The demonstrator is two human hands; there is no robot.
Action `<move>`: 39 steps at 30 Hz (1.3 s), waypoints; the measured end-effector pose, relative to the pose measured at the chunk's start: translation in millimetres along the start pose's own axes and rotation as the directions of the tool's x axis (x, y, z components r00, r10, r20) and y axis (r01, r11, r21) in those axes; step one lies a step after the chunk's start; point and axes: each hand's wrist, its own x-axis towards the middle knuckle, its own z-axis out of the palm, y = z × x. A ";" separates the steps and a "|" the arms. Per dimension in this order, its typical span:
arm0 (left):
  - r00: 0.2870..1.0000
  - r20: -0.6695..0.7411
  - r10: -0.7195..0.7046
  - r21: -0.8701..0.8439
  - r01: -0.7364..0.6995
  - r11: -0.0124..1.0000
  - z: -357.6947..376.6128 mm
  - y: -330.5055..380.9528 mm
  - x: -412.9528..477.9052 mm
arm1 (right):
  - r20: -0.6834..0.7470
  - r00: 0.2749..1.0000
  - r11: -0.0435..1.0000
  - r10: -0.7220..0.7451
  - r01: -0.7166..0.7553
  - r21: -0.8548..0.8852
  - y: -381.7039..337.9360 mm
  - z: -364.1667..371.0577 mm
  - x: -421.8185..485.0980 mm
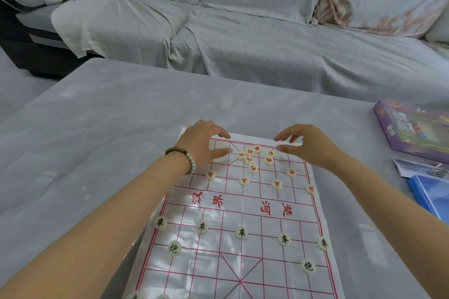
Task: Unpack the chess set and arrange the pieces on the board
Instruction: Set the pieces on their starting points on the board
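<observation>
Head view. Flat on the grey desk (97, 128): the board (218, 262), a white sheet with red grid lines. At the board's far end, a loose cluster of red-marked pieces (252, 156), more red ones in a row just nearer. On the board's near half, black-marked pieces (241, 233) in a row, two more closer to its near edge. Hovering above the board's far edge: left hand (204, 143), beaded bracelet (184, 158) at the wrist, and right hand (308, 145); fingers of both spread and relaxed, grasping nothing. Right of the board, a purple box (418, 128). Beyond the board, a covered sofa (243, 19).
</observation>
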 end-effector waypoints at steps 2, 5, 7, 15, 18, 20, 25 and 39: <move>0.997 0.070 -0.022 -0.029 0.024 0.999 7.7 9.1 1.9 | 0.030 1.000 1.000 0.005 -0.005 0.006 4.1 6.2 -5.5; 0.989 0.137 -0.047 -0.100 0.061 0.993 18.2 16.2 4.7 | 0.049 0.999 1.000 0.005 -0.006 0.021 8.1 15.6 -9.0; 0.988 0.143 -0.053 -0.138 0.073 0.988 22.1 18.4 6.1 | 0.049 0.999 0.998 0.006 -0.009 0.055 8.6 19.8 -10.4; 0.991 0.130 -0.035 -0.073 0.045 0.996 28.4 20.4 9.2 | 0.038 0.999 0.993 0.002 -0.006 0.117 11.5 31.2 -13.0; 0.993 0.117 -0.009 -0.051 0.015 0.999 30.4 22.5 9.5 | 0.031 0.999 0.992 -0.023 0.019 0.121 8.5 33.0 -13.1; 0.993 0.112 0.022 -0.043 -0.017 0.999 31.4 24.5 10.1 | 0.039 0.999 0.993 -0.035 0.030 0.118 6.5 33.6 -12.6; 0.992 0.119 0.040 -0.055 -0.034 0.998 33.0 31.0 13.0 | 0.041 0.998 0.992 -0.043 0.038 0.124 3.3 32.0 -9.6; 0.985 -0.074 -0.154 -0.151 0.142 0.978 -5.6 -27.5 9.5 | 0.016 0.996 0.995 -0.086 0.086 0.055 -30.2 44.9 0.8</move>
